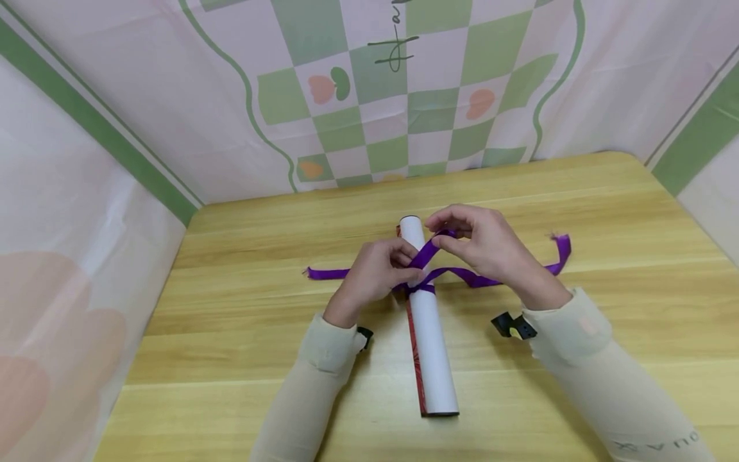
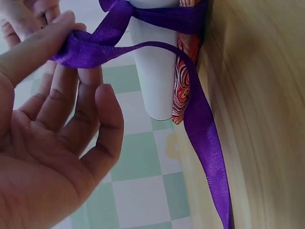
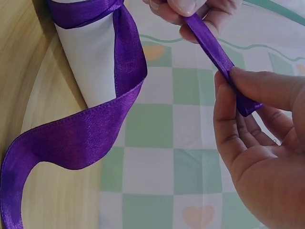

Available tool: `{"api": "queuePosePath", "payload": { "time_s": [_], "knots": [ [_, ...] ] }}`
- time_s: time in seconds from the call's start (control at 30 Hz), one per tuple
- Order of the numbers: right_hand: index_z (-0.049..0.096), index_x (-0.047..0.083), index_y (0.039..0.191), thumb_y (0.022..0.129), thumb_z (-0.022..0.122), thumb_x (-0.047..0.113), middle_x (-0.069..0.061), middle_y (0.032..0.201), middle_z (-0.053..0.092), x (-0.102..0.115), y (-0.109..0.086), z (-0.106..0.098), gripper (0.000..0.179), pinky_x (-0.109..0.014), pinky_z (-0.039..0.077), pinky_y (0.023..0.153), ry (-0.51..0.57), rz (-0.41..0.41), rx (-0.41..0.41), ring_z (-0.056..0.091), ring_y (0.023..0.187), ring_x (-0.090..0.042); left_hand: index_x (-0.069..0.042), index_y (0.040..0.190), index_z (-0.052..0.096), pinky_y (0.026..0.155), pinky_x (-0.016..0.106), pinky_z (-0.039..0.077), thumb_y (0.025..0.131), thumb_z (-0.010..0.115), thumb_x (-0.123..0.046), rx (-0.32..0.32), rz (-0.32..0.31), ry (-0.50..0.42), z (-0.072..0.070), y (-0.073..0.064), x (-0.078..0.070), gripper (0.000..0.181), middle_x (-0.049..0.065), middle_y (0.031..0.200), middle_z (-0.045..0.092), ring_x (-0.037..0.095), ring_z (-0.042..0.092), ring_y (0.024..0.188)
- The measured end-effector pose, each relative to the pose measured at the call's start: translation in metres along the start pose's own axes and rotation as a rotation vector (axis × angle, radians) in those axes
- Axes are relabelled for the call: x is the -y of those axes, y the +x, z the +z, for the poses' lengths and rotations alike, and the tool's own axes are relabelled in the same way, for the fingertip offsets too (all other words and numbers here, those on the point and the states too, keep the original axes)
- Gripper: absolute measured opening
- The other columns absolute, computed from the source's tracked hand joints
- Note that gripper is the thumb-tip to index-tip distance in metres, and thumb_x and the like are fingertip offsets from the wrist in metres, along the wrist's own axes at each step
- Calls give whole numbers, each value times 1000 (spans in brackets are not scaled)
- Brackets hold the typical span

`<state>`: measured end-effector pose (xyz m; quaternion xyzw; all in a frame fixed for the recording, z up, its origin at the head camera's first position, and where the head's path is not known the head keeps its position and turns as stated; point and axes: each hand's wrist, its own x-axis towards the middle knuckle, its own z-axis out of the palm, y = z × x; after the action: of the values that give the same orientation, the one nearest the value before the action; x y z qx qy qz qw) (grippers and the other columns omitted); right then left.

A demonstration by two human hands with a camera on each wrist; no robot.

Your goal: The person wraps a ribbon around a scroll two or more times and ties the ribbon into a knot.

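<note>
We pinch a loop of purple ribbon (image 1: 426, 255) with left hand (image 1: 375, 273) and right hand (image 1: 487, 244). It circles the white roll (image 1: 437, 356), one end toward nine o'clock.

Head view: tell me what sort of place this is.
Probably a screened-off tabletop workspace indoors: a wood-grain table, a green-checked cloth hanging behind it, and pale cloth to either side.

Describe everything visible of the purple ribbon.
The purple ribbon is flat, slightly glossy, satin-like, with frayed ends. It is wrapped around a white roll, crossing the roll's red patterned strip. The left hand and right hand pinch a folded stretch raised above the roll. One tail runs out past the left hand, the other twists past the right and bends near its tip.
</note>
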<state>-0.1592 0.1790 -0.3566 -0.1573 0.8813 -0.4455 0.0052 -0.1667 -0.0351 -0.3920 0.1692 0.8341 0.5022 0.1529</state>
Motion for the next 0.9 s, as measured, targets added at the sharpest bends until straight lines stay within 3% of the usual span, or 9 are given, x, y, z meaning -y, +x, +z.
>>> {"api": "queuePosePath", "payload": {
  "time_s": [0.23, 0.37, 0.47, 0.63, 0.9],
  "knots": [
    [73, 5, 120, 100, 72, 6, -13, 119, 75, -2, 0, 0, 20, -17, 56, 86, 3, -3, -13, 73, 109, -28, -10, 109, 62, 74, 20, 49, 99, 76, -20, 5, 71, -10, -2, -2, -1, 20, 8, 99, 81, 9, 72, 86],
    [73, 5, 119, 100, 71, 6, -13, 117, 75, -1, 0, 0, 19, -14, 54, 83, 1, -7, -21, 73, 106, -27, -8, 117, 67, 76, 20, 54, 97, 77, -13, 26, 35, -6, -1, -1, 0, 23, 10, 103, 82, 11, 76, 90],
    [73, 6, 118, 100, 72, 6, -12, 116, 75, -1, 0, 0, 19, -15, 55, 83, 0, -11, -21, 72, 104, -26, -6, 116, 75, 75, 20, 56, 97, 78, -12, 31, 20, 35, 0, 0, 0, 20, 10, 102, 82, 12, 75, 87],
    [72, 5, 120, 100, 71, 6, -13, 118, 75, -1, 0, -1, 20, -14, 55, 83, 1, -23, -3, 73, 104, -27, -7, 105, 81, 72, 19, 54, 96, 78, -14, -2, 24, 95, -1, 1, 1, 11, 8, 97, 80, 10, 70, 82],
    [72, 8, 124, 101, 73, 13, -12, 118, 76, -1, -1, -7, 24, -12, 53, 84, 1, -18, 21, 72, 104, -24, -9, 107, 79, 69, 20, 51, 100, 74, -20, -37, 47, 70, -3, -1, -1, 14, 6, 95, 80, 10, 68, 80]
  ]
}}
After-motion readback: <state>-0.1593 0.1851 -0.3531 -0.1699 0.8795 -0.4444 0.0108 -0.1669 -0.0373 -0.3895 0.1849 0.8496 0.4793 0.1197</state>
